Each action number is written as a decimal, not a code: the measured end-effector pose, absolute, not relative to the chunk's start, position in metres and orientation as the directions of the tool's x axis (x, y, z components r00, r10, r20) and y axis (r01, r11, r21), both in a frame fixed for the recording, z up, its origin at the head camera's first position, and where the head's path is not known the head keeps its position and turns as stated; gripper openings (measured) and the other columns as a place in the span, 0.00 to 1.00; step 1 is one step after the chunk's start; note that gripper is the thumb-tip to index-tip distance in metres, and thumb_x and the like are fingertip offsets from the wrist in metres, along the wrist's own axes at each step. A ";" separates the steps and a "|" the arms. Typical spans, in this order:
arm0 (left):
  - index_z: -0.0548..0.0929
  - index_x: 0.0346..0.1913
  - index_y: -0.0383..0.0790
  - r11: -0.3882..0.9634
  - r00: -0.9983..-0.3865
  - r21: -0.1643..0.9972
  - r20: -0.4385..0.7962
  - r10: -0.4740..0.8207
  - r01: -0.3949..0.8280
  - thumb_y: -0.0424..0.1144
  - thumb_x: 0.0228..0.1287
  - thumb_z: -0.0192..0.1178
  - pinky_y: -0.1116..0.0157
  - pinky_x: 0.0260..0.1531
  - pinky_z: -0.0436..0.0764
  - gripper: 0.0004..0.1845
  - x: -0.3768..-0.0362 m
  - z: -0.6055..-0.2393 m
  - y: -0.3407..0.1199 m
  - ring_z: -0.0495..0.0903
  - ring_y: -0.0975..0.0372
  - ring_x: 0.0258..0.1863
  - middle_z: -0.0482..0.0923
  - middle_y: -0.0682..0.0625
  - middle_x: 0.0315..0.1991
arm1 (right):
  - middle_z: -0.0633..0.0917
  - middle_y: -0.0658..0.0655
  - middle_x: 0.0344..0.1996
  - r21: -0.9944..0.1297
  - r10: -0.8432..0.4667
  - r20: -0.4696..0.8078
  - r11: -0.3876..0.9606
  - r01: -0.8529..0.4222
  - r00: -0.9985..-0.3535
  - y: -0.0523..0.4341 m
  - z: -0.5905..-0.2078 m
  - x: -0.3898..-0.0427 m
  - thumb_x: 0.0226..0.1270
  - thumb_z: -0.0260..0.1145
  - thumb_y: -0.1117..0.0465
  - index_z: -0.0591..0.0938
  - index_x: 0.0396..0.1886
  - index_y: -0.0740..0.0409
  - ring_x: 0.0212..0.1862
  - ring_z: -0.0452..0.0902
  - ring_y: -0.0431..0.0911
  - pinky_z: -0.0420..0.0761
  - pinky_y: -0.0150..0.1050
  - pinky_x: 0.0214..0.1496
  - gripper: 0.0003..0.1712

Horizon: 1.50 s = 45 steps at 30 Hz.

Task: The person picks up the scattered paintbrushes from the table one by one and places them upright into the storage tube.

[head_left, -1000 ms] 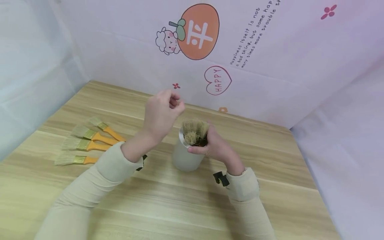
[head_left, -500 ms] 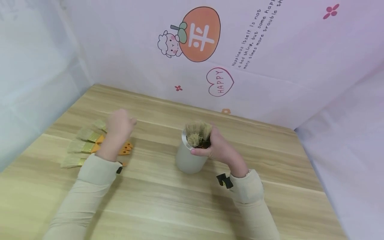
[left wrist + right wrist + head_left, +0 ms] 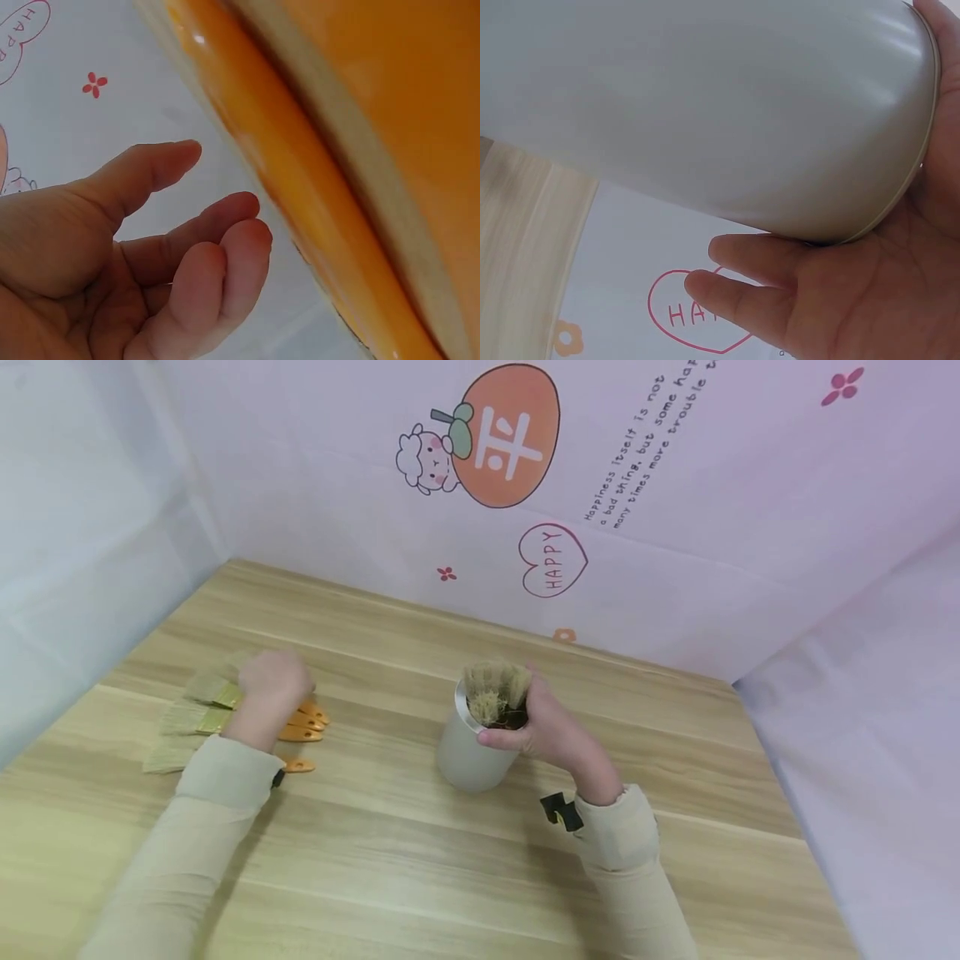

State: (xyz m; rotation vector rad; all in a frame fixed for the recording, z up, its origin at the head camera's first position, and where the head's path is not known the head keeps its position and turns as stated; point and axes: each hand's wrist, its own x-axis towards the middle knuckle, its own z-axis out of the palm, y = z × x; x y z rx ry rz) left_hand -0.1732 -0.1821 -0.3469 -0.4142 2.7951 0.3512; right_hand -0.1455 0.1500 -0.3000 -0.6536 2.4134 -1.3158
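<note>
A grey cylindrical cup (image 3: pixel 467 758) stands mid-table with paintbrushes (image 3: pixel 495 689) in it, bristles up. My right hand (image 3: pixel 543 731) grips the cup near its rim. In the right wrist view the fingers (image 3: pixel 780 289) curl round the cup's wall (image 3: pixel 705 112). Several orange-handled paintbrushes (image 3: pixel 303 720) lie side by side at the left, bristles (image 3: pixel 191 717) pointing left. My left hand (image 3: pixel 272 681) hovers low over their handles. In the left wrist view its fingers (image 3: pixel 225 255) are loosely bent and hold nothing, with an orange handle (image 3: pixel 337 195) very close beside them.
The wooden table (image 3: pixel 450 877) is boxed in by pale printed sheets: a back wall (image 3: pixel 675 527) with cartoon prints, and side walls at left (image 3: pixel 75 568) and right (image 3: pixel 885 735). Black wrist-camera straps (image 3: pixel 558 810) sit at my cuffs.
My left hand has swung from above the cup down and left to the brushes lying on the table. My right hand has kept its hold on the cup.
</note>
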 end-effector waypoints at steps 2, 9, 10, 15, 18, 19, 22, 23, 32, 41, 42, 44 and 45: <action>0.79 0.42 0.23 0.929 -0.909 0.183 -0.335 -0.249 -0.322 0.41 0.67 0.51 0.60 0.29 0.79 0.20 -0.175 -0.347 -0.183 0.74 0.55 0.30 0.79 0.28 0.44 | 0.78 0.57 0.56 -0.848 -0.517 -0.063 0.479 -0.228 -0.853 0.150 -0.300 -0.145 0.48 0.76 0.69 0.67 0.63 0.57 0.60 0.72 0.49 0.70 0.48 0.67 0.42; 0.78 0.43 0.22 0.931 -0.895 0.162 -0.369 -0.250 -0.327 0.37 0.65 0.50 0.62 0.29 0.77 0.17 -0.181 -0.351 -0.190 0.74 0.55 0.31 0.78 0.30 0.44 | 0.76 0.57 0.57 -0.842 -0.492 -0.078 0.498 -0.207 -0.867 0.151 -0.298 -0.142 0.47 0.77 0.67 0.62 0.65 0.58 0.62 0.70 0.50 0.68 0.49 0.69 0.47; 0.79 0.42 0.22 0.930 -0.892 0.158 -0.372 -0.255 -0.332 0.38 0.65 0.51 0.63 0.28 0.77 0.18 -0.182 -0.352 -0.191 0.74 0.55 0.30 0.78 0.30 0.43 | 0.75 0.57 0.57 -0.841 -0.492 -0.077 0.499 -0.209 -0.867 0.151 -0.298 -0.141 0.47 0.77 0.67 0.62 0.66 0.58 0.62 0.70 0.50 0.67 0.49 0.69 0.47; 0.76 0.46 0.18 0.925 -0.879 0.146 -0.390 -0.273 -0.352 0.42 0.63 0.54 0.59 0.36 0.80 0.24 -0.187 -0.355 -0.194 0.78 0.50 0.37 0.76 0.27 0.47 | 0.75 0.58 0.58 -0.832 -0.496 -0.068 0.508 -0.225 -0.866 0.151 -0.296 -0.141 0.47 0.78 0.66 0.62 0.66 0.58 0.63 0.70 0.50 0.67 0.49 0.69 0.47; 0.74 0.50 0.16 0.926 -0.879 0.147 -0.393 -0.268 -0.348 0.43 0.63 0.53 0.52 0.46 0.81 0.27 -0.187 -0.356 -0.197 0.78 0.42 0.46 0.74 0.23 0.51 | 0.75 0.57 0.58 -0.831 -0.502 -0.066 0.506 -0.231 -0.863 0.150 -0.296 -0.141 0.47 0.78 0.66 0.63 0.66 0.57 0.63 0.69 0.50 0.67 0.49 0.69 0.47; 0.74 0.50 0.15 0.927 -0.880 0.147 -0.394 -0.265 -0.345 0.44 0.63 0.53 0.51 0.47 0.81 0.28 -0.187 -0.356 -0.198 0.78 0.41 0.48 0.73 0.23 0.52 | 0.75 0.57 0.58 -0.832 -0.505 -0.063 0.503 -0.234 -0.861 0.150 -0.296 -0.141 0.47 0.77 0.67 0.63 0.66 0.57 0.63 0.69 0.50 0.67 0.49 0.70 0.47; 0.76 0.48 0.16 0.930 -0.885 0.151 -0.390 -0.256 -0.336 0.45 0.63 0.54 0.55 0.41 0.81 0.28 -0.186 -0.356 -0.199 0.78 0.45 0.43 0.75 0.24 0.51 | 0.75 0.57 0.58 -0.839 -0.504 -0.061 0.493 -0.229 -0.862 0.150 -0.295 -0.142 0.47 0.77 0.67 0.62 0.66 0.58 0.62 0.69 0.50 0.67 0.49 0.69 0.47; 0.76 0.47 0.17 0.931 -0.887 0.156 -0.389 -0.249 -0.330 0.45 0.63 0.54 0.57 0.38 0.81 0.27 -0.186 -0.356 -0.199 0.78 0.47 0.40 0.75 0.25 0.50 | 0.75 0.57 0.58 -0.841 -0.502 -0.061 0.492 -0.227 -0.863 0.150 -0.295 -0.142 0.47 0.77 0.67 0.62 0.65 0.58 0.62 0.69 0.50 0.67 0.49 0.69 0.47; 0.78 0.50 0.21 0.955 -0.861 0.153 -0.486 -0.151 -0.254 0.48 0.64 0.55 0.51 0.48 0.76 0.28 -0.187 -0.349 -0.201 0.75 0.49 0.39 0.74 0.27 0.51 | 0.75 0.58 0.58 -0.833 -0.515 -0.052 0.494 -0.247 -0.856 0.150 -0.293 -0.143 0.47 0.77 0.68 0.64 0.64 0.60 0.62 0.70 0.50 0.68 0.49 0.69 0.45; 0.70 0.55 0.17 0.807 -0.775 0.309 -0.575 -0.263 -0.503 0.42 0.68 0.53 0.73 0.24 0.79 0.27 -0.195 -0.351 -0.202 0.76 0.67 0.12 0.77 0.38 0.28 | 0.75 0.58 0.58 -0.831 -0.511 -0.064 0.503 -0.238 -0.857 0.150 -0.294 -0.144 0.47 0.78 0.66 0.66 0.65 0.59 0.63 0.70 0.50 0.66 0.49 0.71 0.44; 0.70 0.55 0.17 0.789 -0.770 0.328 -0.579 -0.268 -0.520 0.41 0.69 0.53 0.73 0.23 0.79 0.26 -0.195 -0.351 -0.202 0.76 0.67 0.12 0.76 0.41 0.25 | 0.75 0.58 0.58 -0.830 -0.507 -0.066 0.505 -0.235 -0.859 0.150 -0.294 -0.143 0.47 0.78 0.66 0.66 0.65 0.59 0.63 0.69 0.50 0.66 0.49 0.71 0.45; 0.69 0.55 0.16 0.739 -0.752 0.362 -0.592 -0.289 -0.569 0.40 0.69 0.53 0.73 0.21 0.80 0.26 -0.197 -0.352 -0.203 0.76 0.66 0.12 0.76 0.46 0.19 | 0.75 0.57 0.59 -0.827 -0.501 -0.073 0.514 -0.228 -0.863 0.150 -0.295 -0.143 0.47 0.78 0.66 0.65 0.65 0.58 0.64 0.69 0.50 0.65 0.49 0.71 0.45; 0.69 0.56 0.16 0.725 -0.749 0.372 -0.593 -0.295 -0.580 0.40 0.69 0.53 0.73 0.21 0.80 0.26 -0.198 -0.352 -0.203 0.77 0.66 0.12 0.75 0.46 0.18 | 0.75 0.58 0.59 -0.829 -0.500 -0.078 0.513 -0.222 -0.862 0.150 -0.295 -0.143 0.47 0.78 0.66 0.66 0.65 0.58 0.64 0.69 0.51 0.65 0.49 0.71 0.45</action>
